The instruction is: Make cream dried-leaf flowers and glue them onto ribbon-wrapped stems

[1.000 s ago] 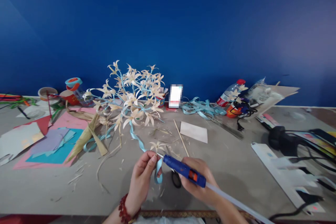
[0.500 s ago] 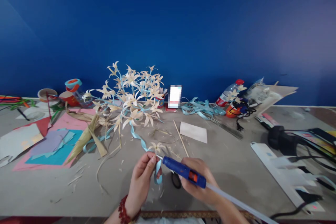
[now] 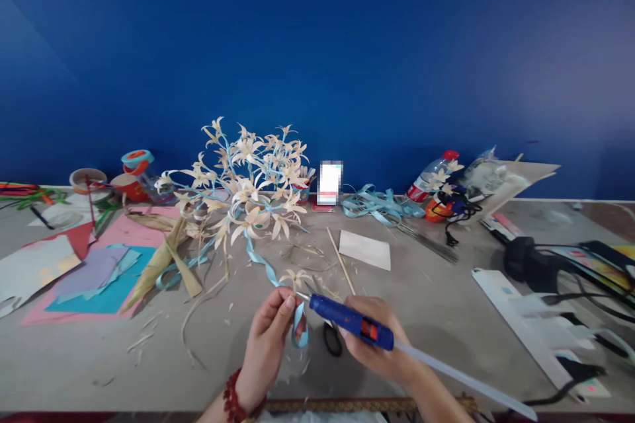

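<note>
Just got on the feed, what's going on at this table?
The right hand holds a blue glue gun, its nozzle close to the left hand's fingertips. The left hand pinches light blue ribbon just below a small pale flower. Beyond them stands a bunch of similar flowers on blue stems. A pair of scissors lies partly hidden beside the right hand.

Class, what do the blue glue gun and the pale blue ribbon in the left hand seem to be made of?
The glue gun looks like hard plastic, slightly glossy, from its moulded, evenly coloured body. The ribbon is probably satin-like fabric: thin, smoothly looped, faintly shiny.
</note>
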The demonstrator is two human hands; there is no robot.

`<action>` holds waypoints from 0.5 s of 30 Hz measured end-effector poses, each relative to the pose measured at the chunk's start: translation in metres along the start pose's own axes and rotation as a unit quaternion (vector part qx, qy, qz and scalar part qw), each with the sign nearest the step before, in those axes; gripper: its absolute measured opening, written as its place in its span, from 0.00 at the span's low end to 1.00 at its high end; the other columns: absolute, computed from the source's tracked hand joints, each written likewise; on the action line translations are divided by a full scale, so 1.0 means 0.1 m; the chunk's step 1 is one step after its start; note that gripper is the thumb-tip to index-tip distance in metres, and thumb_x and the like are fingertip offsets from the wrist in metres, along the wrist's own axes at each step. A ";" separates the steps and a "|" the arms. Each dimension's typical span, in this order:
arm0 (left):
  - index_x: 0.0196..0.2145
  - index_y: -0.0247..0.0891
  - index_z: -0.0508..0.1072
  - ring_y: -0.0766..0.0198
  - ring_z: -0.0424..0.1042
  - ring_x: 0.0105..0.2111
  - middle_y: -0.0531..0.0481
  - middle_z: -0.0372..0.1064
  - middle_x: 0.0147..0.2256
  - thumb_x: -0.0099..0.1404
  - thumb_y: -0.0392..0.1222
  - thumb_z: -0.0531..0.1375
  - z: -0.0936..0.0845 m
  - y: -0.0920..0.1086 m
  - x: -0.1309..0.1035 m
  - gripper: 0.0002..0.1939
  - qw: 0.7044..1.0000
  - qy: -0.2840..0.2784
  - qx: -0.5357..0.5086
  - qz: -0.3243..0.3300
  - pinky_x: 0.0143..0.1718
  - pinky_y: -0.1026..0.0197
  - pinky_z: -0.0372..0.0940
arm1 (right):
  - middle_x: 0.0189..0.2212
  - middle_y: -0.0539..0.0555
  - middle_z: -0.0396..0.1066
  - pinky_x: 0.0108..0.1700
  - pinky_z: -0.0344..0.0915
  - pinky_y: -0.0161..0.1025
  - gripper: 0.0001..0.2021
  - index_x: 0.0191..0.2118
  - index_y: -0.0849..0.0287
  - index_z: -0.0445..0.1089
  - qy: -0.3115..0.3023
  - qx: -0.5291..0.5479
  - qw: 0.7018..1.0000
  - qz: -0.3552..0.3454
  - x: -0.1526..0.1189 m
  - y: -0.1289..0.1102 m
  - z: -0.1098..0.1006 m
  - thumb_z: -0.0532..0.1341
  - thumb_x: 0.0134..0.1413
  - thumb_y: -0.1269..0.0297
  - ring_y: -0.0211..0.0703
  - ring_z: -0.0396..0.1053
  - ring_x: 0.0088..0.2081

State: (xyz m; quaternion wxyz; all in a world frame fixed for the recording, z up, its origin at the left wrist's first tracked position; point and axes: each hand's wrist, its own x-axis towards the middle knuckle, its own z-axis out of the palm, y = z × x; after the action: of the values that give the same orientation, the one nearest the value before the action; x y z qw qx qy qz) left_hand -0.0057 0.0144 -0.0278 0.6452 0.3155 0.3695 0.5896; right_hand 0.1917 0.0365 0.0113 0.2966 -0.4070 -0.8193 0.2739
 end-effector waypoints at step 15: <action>0.30 0.36 0.68 0.70 0.61 0.21 0.56 0.63 0.19 0.68 0.45 0.58 0.02 0.02 -0.01 0.11 0.999 -0.007 -0.043 -0.004 0.27 0.65 0.57 | 0.19 0.46 0.58 0.26 0.54 0.34 0.11 0.23 0.56 0.55 0.004 0.016 1.000 0.013 0.05 -0.04 -0.05 0.54 0.55 0.66 0.36 0.58 0.22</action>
State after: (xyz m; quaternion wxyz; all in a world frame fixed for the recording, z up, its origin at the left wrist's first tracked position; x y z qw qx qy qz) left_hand -0.0050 0.0139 -0.0245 0.6633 0.2904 0.3405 0.5998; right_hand 0.1906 0.0397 0.0187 0.3028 -0.4138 -0.8082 0.2895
